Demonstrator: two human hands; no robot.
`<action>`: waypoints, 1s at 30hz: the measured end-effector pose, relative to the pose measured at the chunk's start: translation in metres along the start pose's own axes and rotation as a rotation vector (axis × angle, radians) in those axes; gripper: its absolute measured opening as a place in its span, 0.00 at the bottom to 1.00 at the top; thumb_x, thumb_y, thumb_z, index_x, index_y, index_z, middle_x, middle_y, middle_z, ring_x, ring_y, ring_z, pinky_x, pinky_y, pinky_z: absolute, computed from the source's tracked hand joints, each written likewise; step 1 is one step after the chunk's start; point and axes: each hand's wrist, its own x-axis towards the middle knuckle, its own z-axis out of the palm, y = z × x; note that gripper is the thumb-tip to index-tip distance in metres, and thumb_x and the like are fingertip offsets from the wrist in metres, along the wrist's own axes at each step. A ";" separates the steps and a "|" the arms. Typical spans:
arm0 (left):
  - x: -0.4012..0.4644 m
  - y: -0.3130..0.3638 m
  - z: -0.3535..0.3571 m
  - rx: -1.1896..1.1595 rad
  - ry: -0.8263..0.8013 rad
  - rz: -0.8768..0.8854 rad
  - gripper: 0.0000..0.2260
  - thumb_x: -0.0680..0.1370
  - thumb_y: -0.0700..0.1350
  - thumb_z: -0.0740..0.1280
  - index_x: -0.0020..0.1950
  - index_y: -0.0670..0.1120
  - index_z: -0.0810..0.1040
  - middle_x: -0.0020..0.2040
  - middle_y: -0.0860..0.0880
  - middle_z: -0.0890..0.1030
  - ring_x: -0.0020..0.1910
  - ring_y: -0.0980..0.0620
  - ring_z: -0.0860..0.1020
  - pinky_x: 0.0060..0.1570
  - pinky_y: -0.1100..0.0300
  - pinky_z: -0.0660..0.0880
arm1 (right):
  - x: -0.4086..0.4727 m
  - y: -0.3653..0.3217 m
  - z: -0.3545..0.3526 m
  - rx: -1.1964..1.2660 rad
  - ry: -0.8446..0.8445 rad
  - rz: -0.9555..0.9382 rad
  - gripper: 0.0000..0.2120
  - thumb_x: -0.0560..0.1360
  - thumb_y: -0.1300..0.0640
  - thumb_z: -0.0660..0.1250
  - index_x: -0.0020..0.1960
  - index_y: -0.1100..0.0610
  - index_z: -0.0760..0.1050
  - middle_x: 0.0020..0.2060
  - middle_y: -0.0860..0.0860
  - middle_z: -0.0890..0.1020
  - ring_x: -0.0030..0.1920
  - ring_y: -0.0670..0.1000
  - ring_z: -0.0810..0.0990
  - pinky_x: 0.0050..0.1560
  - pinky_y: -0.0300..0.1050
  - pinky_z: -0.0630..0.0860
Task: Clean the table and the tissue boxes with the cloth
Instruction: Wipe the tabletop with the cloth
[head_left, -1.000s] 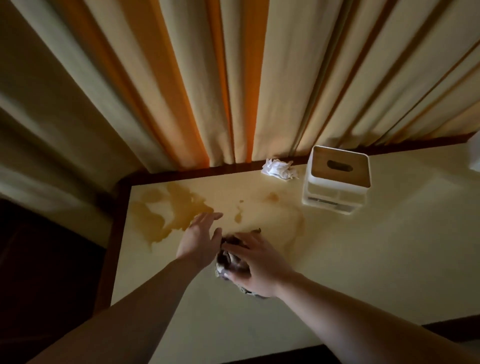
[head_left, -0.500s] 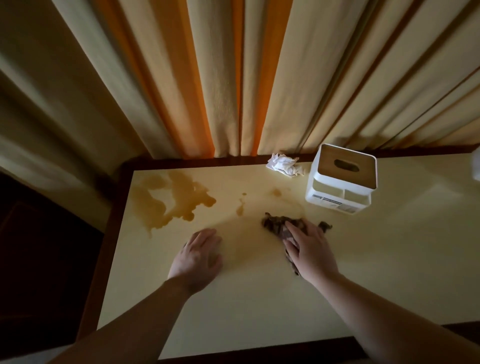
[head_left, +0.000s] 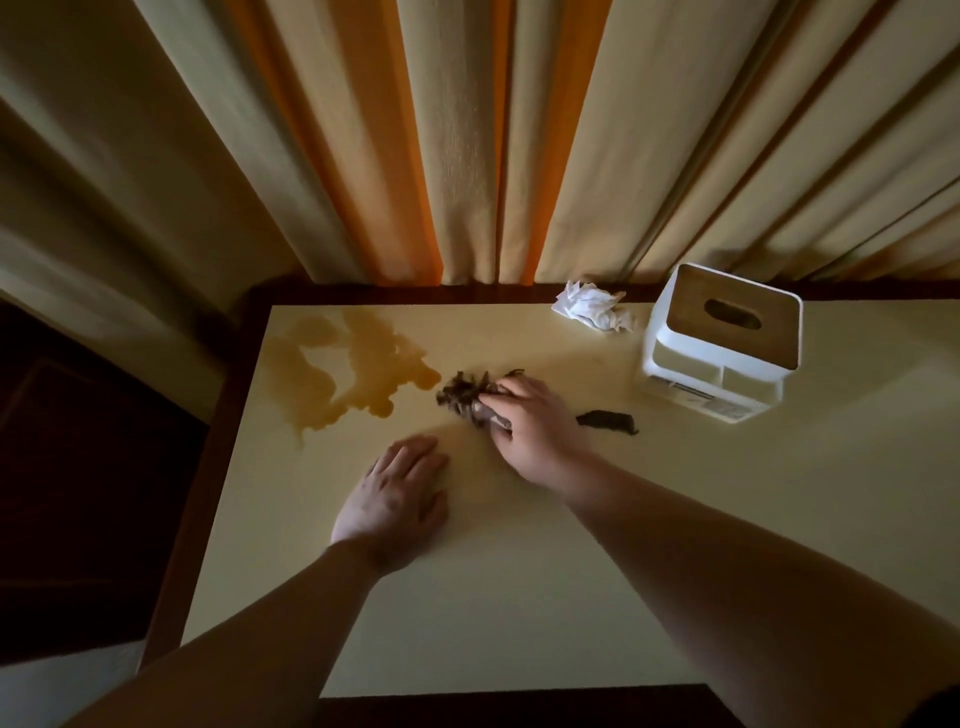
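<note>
From the head view, I'm looking down at a pale yellow surface (head_left: 519, 597) with a dark wooden border, pushed up against long cream and orange curtains (head_left: 467, 145). A brown liquid spill (head_left: 343, 369) spreads over the far left corner, not yet wiped. My right hand (head_left: 524, 421) has its fingers curled over the dark crumpled cloth (head_left: 467, 397), gripping it and pressing it onto the surface just right of the spill's edge. My left hand (head_left: 395, 499) lies flat with straight fingers on the surface nearer to me, holding nothing and bracing. A small dark scrap (head_left: 608, 420) lies apart to the right of my right hand; I cannot tell whether it is a torn-off piece of the cloth or something else. The white tissue box (head_left: 717, 358) with a wooden lid and an oval slot stands at the far right near the curtains, and a crumpled white tissue (head_left: 592, 310) sits just beside it to the left. I judge the cloth soft, limp and light, likely damp, so it is best bunched in the palm with the fingers over its top, as it is held. The box looks light and rigid and may slide when wiped, so I would steady it by its sides. There is a label on the box's lower front, but its writing is too small to read.
</note>
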 end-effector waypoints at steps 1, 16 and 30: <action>0.000 0.000 0.000 0.002 -0.008 -0.002 0.24 0.79 0.57 0.61 0.72 0.48 0.77 0.71 0.48 0.75 0.72 0.46 0.71 0.70 0.48 0.72 | -0.014 -0.004 0.002 0.010 -0.002 -0.042 0.16 0.77 0.54 0.69 0.63 0.54 0.84 0.61 0.53 0.81 0.61 0.59 0.78 0.59 0.54 0.78; -0.001 0.002 0.002 0.002 0.059 0.011 0.22 0.78 0.55 0.62 0.68 0.47 0.80 0.69 0.47 0.78 0.69 0.45 0.74 0.67 0.50 0.73 | 0.005 0.049 -0.025 -0.133 0.062 0.496 0.21 0.84 0.46 0.60 0.74 0.52 0.74 0.70 0.55 0.75 0.71 0.58 0.70 0.73 0.55 0.67; -0.001 0.002 0.000 0.018 0.037 0.010 0.22 0.79 0.55 0.61 0.70 0.47 0.78 0.70 0.47 0.77 0.70 0.45 0.73 0.70 0.48 0.72 | -0.066 0.009 -0.015 0.019 -0.081 0.064 0.22 0.76 0.50 0.61 0.66 0.50 0.81 0.67 0.50 0.78 0.69 0.54 0.72 0.69 0.51 0.73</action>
